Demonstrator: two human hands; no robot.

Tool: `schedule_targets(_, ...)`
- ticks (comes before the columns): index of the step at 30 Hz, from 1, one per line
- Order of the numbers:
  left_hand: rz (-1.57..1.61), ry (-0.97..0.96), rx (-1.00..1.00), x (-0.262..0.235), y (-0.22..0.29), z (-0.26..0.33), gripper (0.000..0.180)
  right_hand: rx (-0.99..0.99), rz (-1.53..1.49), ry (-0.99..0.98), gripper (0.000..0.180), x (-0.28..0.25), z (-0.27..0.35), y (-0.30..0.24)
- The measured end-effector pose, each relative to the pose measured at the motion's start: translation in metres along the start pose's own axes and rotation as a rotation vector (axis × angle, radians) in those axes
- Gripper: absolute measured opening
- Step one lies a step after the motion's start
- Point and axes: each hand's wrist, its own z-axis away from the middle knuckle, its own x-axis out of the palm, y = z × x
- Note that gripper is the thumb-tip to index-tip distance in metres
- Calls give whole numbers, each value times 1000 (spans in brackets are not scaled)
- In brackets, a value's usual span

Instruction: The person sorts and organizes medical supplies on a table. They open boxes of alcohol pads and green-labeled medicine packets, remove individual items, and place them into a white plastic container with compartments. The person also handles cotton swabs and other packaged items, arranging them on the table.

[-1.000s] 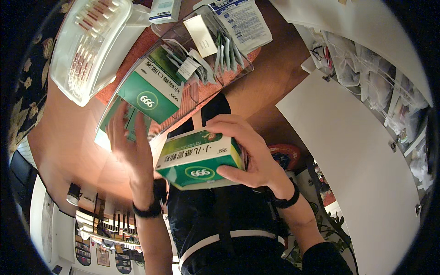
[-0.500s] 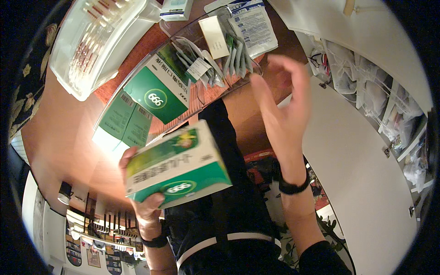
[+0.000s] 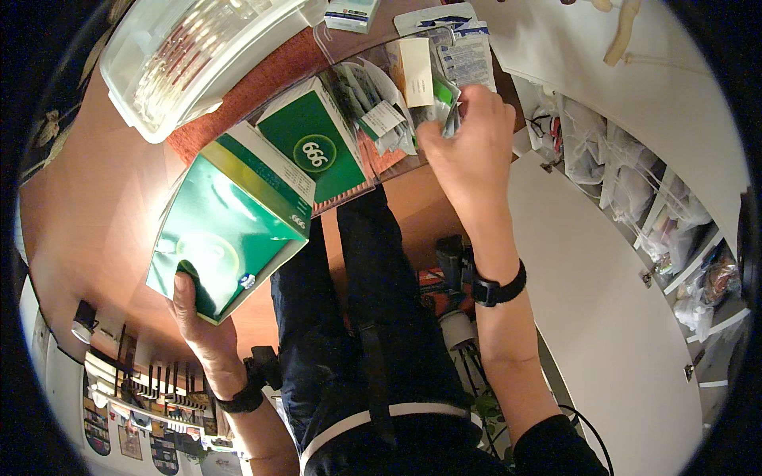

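Observation:
A green and white medicine box (image 3: pixel 230 230) is in my left hand (image 3: pixel 202 341), thumb across its shiny green side, tilted over the left end of a clear plastic bin (image 3: pixel 345 204). My right hand (image 3: pixel 476 147) reaches into the bin's right end, its fingers closed in a pinch on some foil sachets (image 3: pixel 447 95), mostly covered by the fingers. Inside the bin another green medicine box (image 3: pixel 305 135) stands beside a bundle of sachets (image 3: pixel 361 91) with a white label (image 3: pixel 382 119). A small cream carton (image 3: pixel 416 73) lies between the sachets.
A translucent tub (image 3: pixel 127 103) of cotton swabs stands at the far left on a reddish cloth (image 3: pixel 262 75). Behind the bin are a small blue-white box (image 3: pixel 352 14) and a printed white packet (image 3: pixel 468 59). Open cabinet storage with plastic bags (image 3: pixel 635 159) is at right.
My left hand has lifted the medicine box up and left, turning another green side into view. My right hand has come down into the bin and closed on the sachets.

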Motion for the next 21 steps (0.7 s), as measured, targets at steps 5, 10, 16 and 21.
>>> schedule_targets(5,-275,-109,76,7,15,2,70,8,12,25,24,7,-6,4)
schedule_targets(10,-325,-179,166,26,27,6,76,36,-124,60,21,-1,-4,4)
schedule_targets(16,-400,-119,260,29,25,7,75,120,-351,66,18,-19,4,-3)
schedule_targets(21,-627,72,590,32,25,12,72,194,-561,10,13,-58,15,-5)
